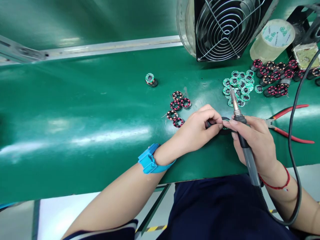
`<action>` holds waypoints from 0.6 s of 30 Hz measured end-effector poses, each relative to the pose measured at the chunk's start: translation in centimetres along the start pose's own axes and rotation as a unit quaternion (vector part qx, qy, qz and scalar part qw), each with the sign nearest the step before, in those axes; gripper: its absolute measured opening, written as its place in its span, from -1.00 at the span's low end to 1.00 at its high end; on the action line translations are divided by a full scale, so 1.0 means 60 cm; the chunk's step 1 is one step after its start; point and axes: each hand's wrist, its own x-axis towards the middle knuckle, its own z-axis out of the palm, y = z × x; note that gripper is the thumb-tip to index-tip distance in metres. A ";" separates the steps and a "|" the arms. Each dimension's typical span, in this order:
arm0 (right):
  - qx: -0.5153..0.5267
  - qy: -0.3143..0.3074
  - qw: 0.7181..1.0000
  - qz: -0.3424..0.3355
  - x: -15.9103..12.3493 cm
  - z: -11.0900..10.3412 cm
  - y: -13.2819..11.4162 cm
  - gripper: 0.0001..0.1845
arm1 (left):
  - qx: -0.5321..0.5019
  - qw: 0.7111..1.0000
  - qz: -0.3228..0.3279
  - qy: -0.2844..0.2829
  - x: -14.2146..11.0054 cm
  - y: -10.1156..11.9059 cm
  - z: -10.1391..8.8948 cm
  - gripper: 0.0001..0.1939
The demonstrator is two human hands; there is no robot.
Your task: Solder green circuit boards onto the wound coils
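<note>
The dark part (225, 131), green on top, is between the fingertips of both hands, at the table (87, 150). The left hand (197, 130) has thumb and forefinger drawn together at its left edge; whether they grip it, I cannot tell. The right hand (260, 143) is closed around the iron (247, 155), fingertips by the part's right edge. The tabletop is green and glossy, with 5 coils (175, 105) beside the left hand, boards (241, 85) past the iron's tip, and pliers (291, 136) at right. A fan (226, 31) stands behind; striped tape (155, 228) marks the pale floor.
</note>
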 end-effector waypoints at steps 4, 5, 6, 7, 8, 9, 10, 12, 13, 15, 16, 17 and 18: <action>0.013 -0.012 1.000 -0.004 0.000 -0.001 0.003 -0.45 | -0.003 1.000 -0.017 0.018 -0.001 0.000 0.000 -0.90; 0.016 -0.016 1.000 -0.002 0.001 -0.001 0.002 -0.43 | -0.001 1.000 -0.022 0.021 -0.001 0.001 0.000 -0.89; 0.020 -0.016 1.000 0.005 0.003 -0.002 0.001 -0.41 | 0.002 0.999 -0.025 0.022 -0.001 0.003 0.000 -0.88; 0.025 -0.014 0.999 0.017 0.005 -0.004 -0.002 -0.39 | 0.006 0.999 -0.027 0.023 -0.001 0.005 -0.001 -0.87; 0.032 -0.008 0.999 0.031 0.007 -0.005 -0.004 -0.39 | 0.010 0.999 -0.030 0.022 -0.001 0.007 -0.001 -0.86; 0.042 0.003 0.998 0.046 0.009 -0.006 -0.007 -0.39 | 0.014 0.999 -0.032 0.021 0.000 0.009 -0.001 -0.85; 0.054 0.020 0.997 0.057 0.010 -0.006 -0.010 -0.39 | 0.018 0.999 -0.034 0.019 0.000 0.011 -0.001 -0.85; 0.080 0.061 0.993 0.069 0.013 -0.005 -0.015 -0.42 | 0.027 0.999 -0.039 0.016 0.001 0.014 0.000 -0.84; 0.092 0.082 0.990 0.072 0.013 -0.004 -0.017 -0.43 | 0.030 0.999 -0.042 0.015 0.001 0.015 0.000 -0.84; 0.112 0.120 0.983 0.083 0.010 -0.001 -0.017 -0.44 | 0.032 0.998 -0.043 0.013 0.002 0.016 -0.001 -0.85; 0.122 0.137 0.979 0.093 0.008 -0.001 -0.016 -0.46 | 0.031 0.999 -0.042 0.011 0.002 0.015 -0.002 -0.86; 0.131 0.160 0.973 0.103 0.005 -0.001 -0.015 -0.49 | 0.029 0.999 -0.042 0.009 0.002 0.014 -0.003 -0.86; 0.139 0.183 0.967 0.113 0.003 -0.002 -0.015 -0.52 | 0.027 0.999 -0.042 0.008 0.002 0.013 -0.004 -0.87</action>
